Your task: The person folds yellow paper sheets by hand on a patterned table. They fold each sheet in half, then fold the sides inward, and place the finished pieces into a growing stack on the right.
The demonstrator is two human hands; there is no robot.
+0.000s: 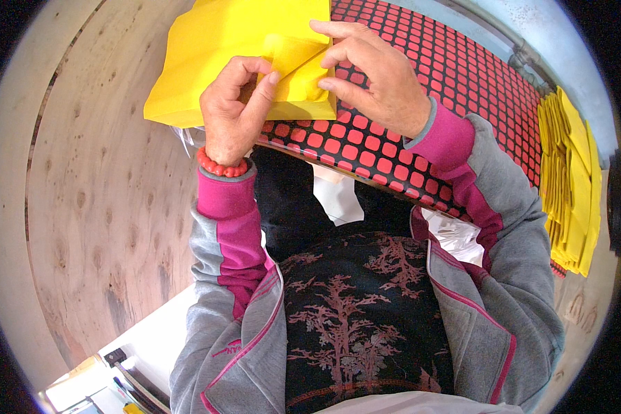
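A thick yellow stack of what looks like non-woven fabric (212,39) lies before me at the top of the view. My left hand (237,106), with a red bead bracelet at the wrist, pinches a raised flap (290,54) of the top layer between thumb and forefinger. The flap is folded back and creased near the stack's front right corner. My right hand (375,72) is over the stack's right edge, fingers spread and fingertips on or just above the yellow material. Nothing is visibly gripped in it; whether the tips touch is hard to tell.
The stack rests on a table covered with a red-and-black checked cloth (359,137). Folded yellow pieces (569,181) are piled at the table's far right. A metal pipe (502,31) runs along the back. Knotty wood-patterned floor (98,171) extends on the left.
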